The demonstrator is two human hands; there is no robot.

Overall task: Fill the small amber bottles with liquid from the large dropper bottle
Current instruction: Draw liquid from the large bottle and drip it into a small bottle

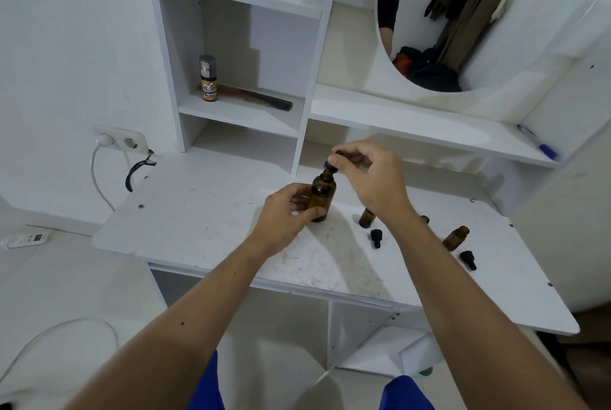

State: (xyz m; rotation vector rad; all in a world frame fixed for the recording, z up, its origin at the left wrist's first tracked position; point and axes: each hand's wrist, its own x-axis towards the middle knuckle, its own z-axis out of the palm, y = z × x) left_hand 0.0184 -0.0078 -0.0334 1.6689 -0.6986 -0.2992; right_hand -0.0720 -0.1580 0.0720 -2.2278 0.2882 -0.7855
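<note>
The large amber dropper bottle (323, 193) stands upright on the white desk (205, 211). My left hand (286, 219) grips its body. My right hand (370, 174) pinches the black dropper cap (331, 166), which sits tilted just above the bottle's neck. To the right stand small amber bottles without caps: one (366, 217) beside my right wrist, one (424, 219) mostly hidden behind my forearm, and one (455, 237) farther right. Two black dropper caps (375, 237) (468, 259) lie on the desk near them.
White shelves rise behind the desk, holding a small spray bottle (208, 79) and a comb (261, 98). A round mirror (463, 12) hangs at the back right. A blue pen (537, 141) lies on the right ledge. A wall socket (119, 140) with a cable is on the left.
</note>
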